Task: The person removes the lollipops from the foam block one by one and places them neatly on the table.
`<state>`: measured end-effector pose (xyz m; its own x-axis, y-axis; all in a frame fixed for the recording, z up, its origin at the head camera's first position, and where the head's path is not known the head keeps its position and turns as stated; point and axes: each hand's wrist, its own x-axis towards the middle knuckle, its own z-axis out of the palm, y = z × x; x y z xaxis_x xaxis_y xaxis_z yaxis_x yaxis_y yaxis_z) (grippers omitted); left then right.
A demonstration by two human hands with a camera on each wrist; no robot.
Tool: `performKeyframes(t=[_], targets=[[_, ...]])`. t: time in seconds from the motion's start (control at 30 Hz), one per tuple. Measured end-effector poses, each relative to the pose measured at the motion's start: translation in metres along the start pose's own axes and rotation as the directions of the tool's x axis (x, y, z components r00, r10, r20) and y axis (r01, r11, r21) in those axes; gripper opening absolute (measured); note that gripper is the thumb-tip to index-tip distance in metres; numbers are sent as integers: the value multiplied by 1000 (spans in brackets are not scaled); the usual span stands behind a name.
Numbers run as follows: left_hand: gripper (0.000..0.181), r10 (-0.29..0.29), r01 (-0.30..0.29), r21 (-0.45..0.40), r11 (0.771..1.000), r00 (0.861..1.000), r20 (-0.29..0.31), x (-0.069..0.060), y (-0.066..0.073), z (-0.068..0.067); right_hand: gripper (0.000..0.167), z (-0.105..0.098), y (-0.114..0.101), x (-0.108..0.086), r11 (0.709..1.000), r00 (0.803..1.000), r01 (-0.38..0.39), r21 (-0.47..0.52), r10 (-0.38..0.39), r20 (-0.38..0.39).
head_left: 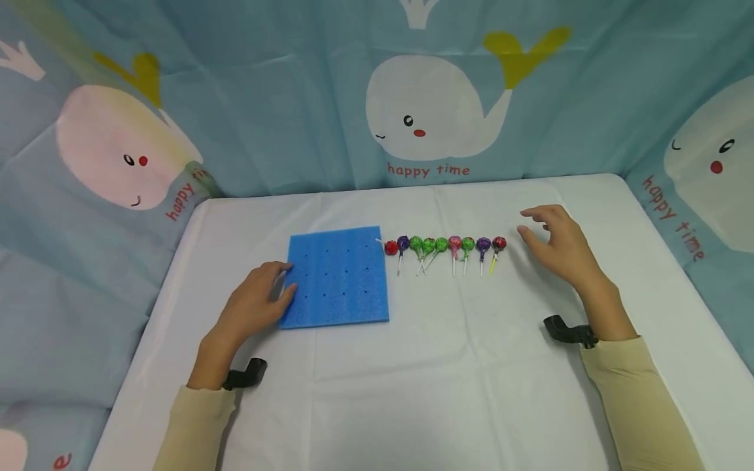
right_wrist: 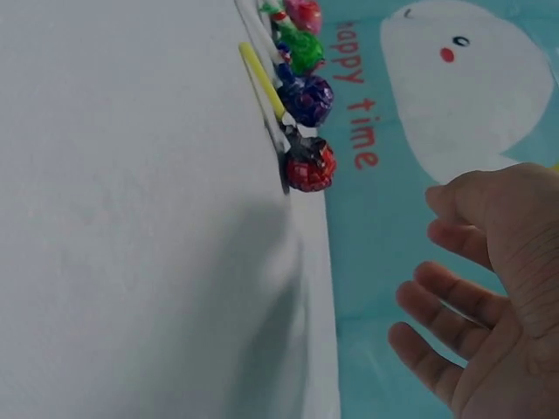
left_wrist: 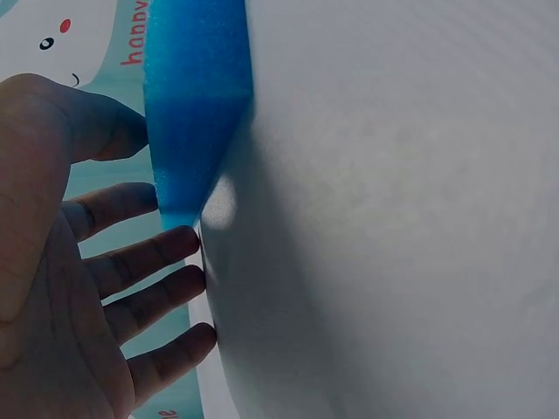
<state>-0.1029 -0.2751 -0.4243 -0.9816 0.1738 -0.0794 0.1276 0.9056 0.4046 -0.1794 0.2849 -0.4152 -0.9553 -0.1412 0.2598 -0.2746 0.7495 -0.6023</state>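
A square blue foam board (head_left: 337, 278) with rows of small holes lies left of centre. My left hand (head_left: 252, 302) is at the board's left edge, its thumb and forefinger touching or nearly touching the foam (left_wrist: 196, 105); its other fingers are spread. Right of the board runs a row of wrapped lollipops, from a red lollipop (head_left: 391, 248) through green, pink and purple ones to a red lollipop with a yellow stick (head_left: 499, 244). My right hand (head_left: 559, 247) hovers beyond that row's right end, fingers loosely bent and holding nothing; a gap separates it from the nearest lollipop (right_wrist: 310, 166).
A white cloth (head_left: 424, 392) covers the table. Behind it and at both sides hangs a blue curtain (head_left: 283, 118) printed with whales. Each wrist wears a black camera mount, such as the right one (head_left: 570, 331).
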Motion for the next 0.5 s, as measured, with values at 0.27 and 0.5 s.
performKeyframes(t=[0.27,0.5], targets=[[54,4,-4,4,1000,1000,3,2,0,-8,50,-5,4,-2,1000,1000,-17,-12,17,-17],[56,2,0,25,1000,997,-79,-1,-7,-19,54,-5,11,-5,1000,1000,14,-10,-14,-8]])
